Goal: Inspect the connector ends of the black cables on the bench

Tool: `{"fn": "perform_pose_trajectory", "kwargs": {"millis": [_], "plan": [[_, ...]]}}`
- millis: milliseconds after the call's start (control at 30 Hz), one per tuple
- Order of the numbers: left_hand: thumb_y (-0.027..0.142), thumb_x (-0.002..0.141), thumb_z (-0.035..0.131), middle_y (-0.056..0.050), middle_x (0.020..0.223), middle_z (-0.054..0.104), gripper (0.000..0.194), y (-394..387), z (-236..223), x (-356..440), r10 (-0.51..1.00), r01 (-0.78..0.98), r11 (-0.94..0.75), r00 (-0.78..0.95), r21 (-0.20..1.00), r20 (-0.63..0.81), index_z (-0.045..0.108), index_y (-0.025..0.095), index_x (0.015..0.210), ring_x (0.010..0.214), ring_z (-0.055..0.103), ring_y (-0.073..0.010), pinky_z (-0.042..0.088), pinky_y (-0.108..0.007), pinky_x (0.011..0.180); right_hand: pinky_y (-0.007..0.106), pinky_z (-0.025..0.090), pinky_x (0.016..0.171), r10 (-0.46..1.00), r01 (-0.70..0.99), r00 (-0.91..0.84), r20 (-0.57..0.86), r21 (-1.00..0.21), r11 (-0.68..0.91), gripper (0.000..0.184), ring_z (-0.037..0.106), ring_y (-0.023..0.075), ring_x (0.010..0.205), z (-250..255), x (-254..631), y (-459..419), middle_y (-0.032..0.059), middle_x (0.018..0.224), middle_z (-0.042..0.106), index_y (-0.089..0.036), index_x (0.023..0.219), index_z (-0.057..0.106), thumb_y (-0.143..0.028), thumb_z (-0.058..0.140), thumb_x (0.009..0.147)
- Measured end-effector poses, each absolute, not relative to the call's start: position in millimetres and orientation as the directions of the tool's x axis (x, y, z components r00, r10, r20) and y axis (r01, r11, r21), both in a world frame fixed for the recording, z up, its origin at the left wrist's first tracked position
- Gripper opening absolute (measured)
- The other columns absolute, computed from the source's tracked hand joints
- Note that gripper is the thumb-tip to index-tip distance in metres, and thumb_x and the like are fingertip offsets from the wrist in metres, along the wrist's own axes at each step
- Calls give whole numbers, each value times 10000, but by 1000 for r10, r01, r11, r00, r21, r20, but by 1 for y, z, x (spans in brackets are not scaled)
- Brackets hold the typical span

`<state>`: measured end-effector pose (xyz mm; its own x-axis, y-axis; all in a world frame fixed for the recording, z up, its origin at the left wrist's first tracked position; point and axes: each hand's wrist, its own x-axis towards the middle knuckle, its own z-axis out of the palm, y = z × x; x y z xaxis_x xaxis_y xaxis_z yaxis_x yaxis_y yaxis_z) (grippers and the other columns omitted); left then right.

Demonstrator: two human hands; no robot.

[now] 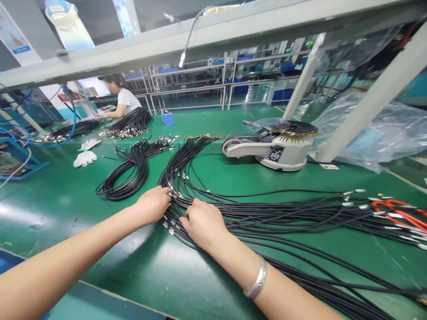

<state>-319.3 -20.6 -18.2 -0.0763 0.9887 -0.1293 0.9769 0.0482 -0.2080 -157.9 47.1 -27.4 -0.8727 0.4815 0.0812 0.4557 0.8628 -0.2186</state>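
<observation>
A long bundle of black cables (253, 210) with small white tags runs across the green table and bends away from me toward gold-coloured ends. My left hand (154, 203) is closed on the left edge of the bundle, at its bend; its fingertips are partly hidden. Just to the right, my right hand (205, 222) curls over the same cables with its fingers closed, thumb toward the left hand. A silver bangle (257, 278) circles the right wrist. Left of the bundle lies a coiled hank of black cables (142, 171) with metal ends.
A grey tape dispenser (283, 153) stands beyond the cables. White gloves (85, 158), a small blue block (167, 118) and another cable pile (133, 121) lie farther left. Orange cables (396, 209) are at right. A person (128, 100) sits across the table. Shelf posts and plastic sheeting (373, 129) rise behind.
</observation>
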Motion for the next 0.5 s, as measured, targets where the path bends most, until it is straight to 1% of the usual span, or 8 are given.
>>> {"fn": "perform_pose_trajectory", "kwargs": {"millis": [67, 133, 233, 300, 400, 500], "plan": [[158, 787, 472, -102, 780, 598, 197, -15, -19, -317, 985, 975, 34, -70, -220, -157, 642, 125, 693, 758, 543, -215, 418, -322, 687, 336, 425, 712, 478, 456, -875, 76, -205, 866, 270, 597, 239, 819, -27, -161, 44, 111, 851, 627, -134, 803, 682, -324, 490, 805], [119, 734, 516, -107, 748, 603, 142, -8, -18, -316, 981, 975, 3, -46, -223, -188, 639, 116, 663, 756, 546, -223, 421, -314, 668, 336, 427, 708, 479, 458, -875, 76, -193, 868, 235, 599, 234, 802, -27, -164, 41, 122, 856, 627, -116, 813, 678, -272, 502, 792], [95, 687, 562, -84, 708, 601, 108, 0, -11, -319, 973, 977, -61, 13, -204, -228, 631, 131, 613, 745, 551, -208, 420, -292, 679, 342, 425, 707, 482, 462, -871, 93, -179, 869, 213, 590, 244, 813, -28, -166, 40, 143, 858, 616, -82, 842, 655, -216, 505, 774], [110, 686, 582, -61, 696, 596, 121, 0, -7, -322, 969, 980, -100, 57, -171, -241, 622, 152, 580, 741, 549, -191, 417, -278, 697, 347, 420, 703, 488, 467, -865, 112, -174, 867, 221, 583, 251, 818, -30, -165, 42, 154, 855, 606, -68, 876, 632, -194, 469, 796], [131, 716, 573, -39, 730, 596, 134, -6, -4, -327, 973, 986, -122, 96, -111, -212, 617, 174, 597, 757, 542, -175, 411, -266, 718, 341, 406, 719, 464, 439, -873, 152, -170, 882, 236, 571, 228, 824, -33, -158, 43, 129, 881, 596, -112, 957, 600, -136, 402, 830], [152, 777, 520, -39, 765, 592, 137, -20, -10, -327, 994, 997, -44, 36, -69, -107, 611, 166, 676, 780, 527, -176, 411, -279, 734, 327, 391, 752, 378, 351, -909, 176, -165, 922, 225, 539, 209, 886, -35, -155, 45, 89, 930, 584, -178, 913, 618, -124, 417, 825]]}}
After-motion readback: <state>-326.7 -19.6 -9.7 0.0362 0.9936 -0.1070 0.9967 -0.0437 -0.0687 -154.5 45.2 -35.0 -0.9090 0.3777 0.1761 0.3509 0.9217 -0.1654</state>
